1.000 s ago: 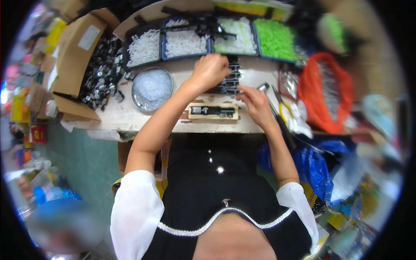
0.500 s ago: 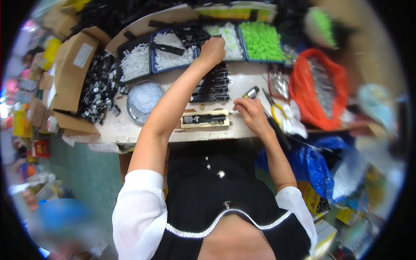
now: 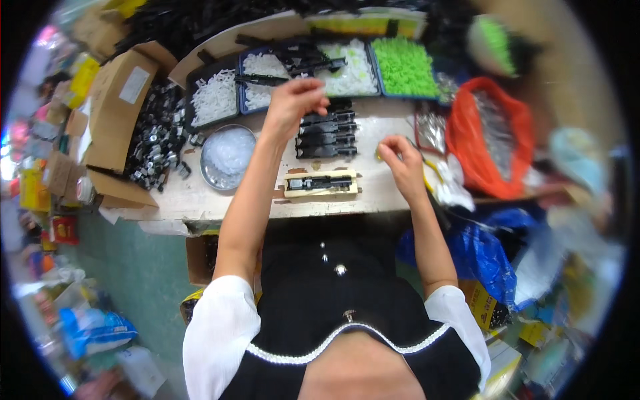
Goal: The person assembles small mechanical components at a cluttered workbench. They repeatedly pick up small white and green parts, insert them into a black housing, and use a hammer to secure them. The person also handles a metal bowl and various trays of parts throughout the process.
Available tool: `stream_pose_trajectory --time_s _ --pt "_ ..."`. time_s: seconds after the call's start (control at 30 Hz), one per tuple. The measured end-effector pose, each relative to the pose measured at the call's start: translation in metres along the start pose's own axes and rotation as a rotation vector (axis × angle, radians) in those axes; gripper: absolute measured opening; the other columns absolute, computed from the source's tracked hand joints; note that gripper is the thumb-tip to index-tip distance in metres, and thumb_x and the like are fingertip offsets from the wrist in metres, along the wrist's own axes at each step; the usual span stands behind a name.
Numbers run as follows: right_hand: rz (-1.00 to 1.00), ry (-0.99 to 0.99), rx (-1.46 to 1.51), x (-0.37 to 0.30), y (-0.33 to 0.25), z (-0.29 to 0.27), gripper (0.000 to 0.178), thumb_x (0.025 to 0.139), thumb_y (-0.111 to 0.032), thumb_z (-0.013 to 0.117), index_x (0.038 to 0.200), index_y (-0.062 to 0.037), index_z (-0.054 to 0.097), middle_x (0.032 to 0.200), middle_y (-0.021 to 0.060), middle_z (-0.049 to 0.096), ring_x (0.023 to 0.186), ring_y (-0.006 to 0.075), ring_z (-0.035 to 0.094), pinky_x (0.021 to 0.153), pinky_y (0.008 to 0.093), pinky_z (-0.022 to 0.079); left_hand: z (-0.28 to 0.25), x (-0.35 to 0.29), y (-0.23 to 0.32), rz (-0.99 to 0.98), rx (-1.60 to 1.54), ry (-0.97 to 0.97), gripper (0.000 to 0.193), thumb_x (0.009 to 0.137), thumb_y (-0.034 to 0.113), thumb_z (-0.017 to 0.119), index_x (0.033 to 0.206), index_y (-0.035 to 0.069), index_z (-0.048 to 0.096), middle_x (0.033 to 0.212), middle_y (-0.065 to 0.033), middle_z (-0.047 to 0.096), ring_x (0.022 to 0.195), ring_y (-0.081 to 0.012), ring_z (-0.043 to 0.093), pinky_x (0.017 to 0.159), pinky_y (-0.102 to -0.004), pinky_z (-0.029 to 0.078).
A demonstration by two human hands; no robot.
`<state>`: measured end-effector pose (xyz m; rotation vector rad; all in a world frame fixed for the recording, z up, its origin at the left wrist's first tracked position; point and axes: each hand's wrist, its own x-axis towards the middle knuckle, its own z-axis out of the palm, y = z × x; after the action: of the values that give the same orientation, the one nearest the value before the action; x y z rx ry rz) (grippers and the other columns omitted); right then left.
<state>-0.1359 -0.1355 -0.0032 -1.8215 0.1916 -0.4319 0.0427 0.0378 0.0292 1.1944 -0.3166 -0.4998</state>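
My left hand hangs over the front of the parts trays, its fingers curled together in a pinch. Whatever it may hold is too small to make out. Below it, a row of black mechanical pieces lies on the table. Nearer me, a cream-coloured holder cradles a long black assembly with a metal part at its left. To the right of the row, my right hand is closed above the tabletop, thumb and fingers together. A tiny yellowish spot shows at its fingertips; I cannot tell what it is.
Trays of white pieces and green pieces line the back. On the left stand a round metal dish and a cardboard box of small metal parts. Yellow-handled pliers and a red bag lie right.
My left hand has drawn back toward me and left from the white-and-green tray. My right hand has shifted slightly right, and the cylindrical tool beside it no longer shows.
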Motion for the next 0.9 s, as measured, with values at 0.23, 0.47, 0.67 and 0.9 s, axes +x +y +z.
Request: stream_pose_trajectory --time_s 0.23,0.47,0.67,0.9 --pt "0.255 -0.257 0.625 0.008 -0.028 0.042 0.014 0.085 -0.016 0.062 0.089 -0.0029 0.061 0.077 0.0001 0.059 0.071 0.0070 0.052 0.068 0.0207 0.042 -0.003 -0.100 -0.040 0.073 -0.261 -0.160 0.009 0.079 -0.008 0.059 0.086 -0.003 0.062 0.092 -0.0113 0.058 0.078 -0.0239 0.065 0.063 -0.0310 0.056" --pt "0.403 -0.363 0.649 0.003 -0.037 0.069 0.014 0.082 -0.019 0.065 0.083 -0.0049 0.062 0.070 -0.0028 0.057 0.063 0.0050 0.046 0.059 0.0190 0.037 -0.007 -0.124 -0.043 0.187 -0.210 -0.126 0.010 0.077 -0.010 0.061 0.084 -0.003 0.062 0.091 -0.0108 0.056 0.079 -0.0231 0.064 0.066 -0.0323 0.057" --pt "0.398 -0.465 0.553 0.008 -0.039 0.067 0.013 0.082 -0.018 0.064 0.080 -0.0052 0.062 0.068 -0.0039 0.055 0.061 0.0038 0.045 0.056 0.0181 0.035 -0.007 -0.132 -0.040 0.297 0.043 -0.072 0.011 0.075 -0.010 0.063 0.084 -0.003 0.062 0.089 -0.0095 0.057 0.078 -0.0190 0.063 0.067 -0.0283 0.056" --pt "0.258 -0.461 0.214 0.003 -0.043 0.074 0.013 0.086 -0.015 0.058 0.083 -0.0026 0.062 0.070 -0.0023 0.056 0.063 0.0066 0.049 0.059 0.0217 0.039 -0.019 -0.134 -0.046 0.446 0.373 -0.061 0.011 0.079 -0.010 0.059 0.088 -0.005 0.062 0.091 -0.0099 0.057 0.078 -0.0181 0.063 0.069 -0.0265 0.055"
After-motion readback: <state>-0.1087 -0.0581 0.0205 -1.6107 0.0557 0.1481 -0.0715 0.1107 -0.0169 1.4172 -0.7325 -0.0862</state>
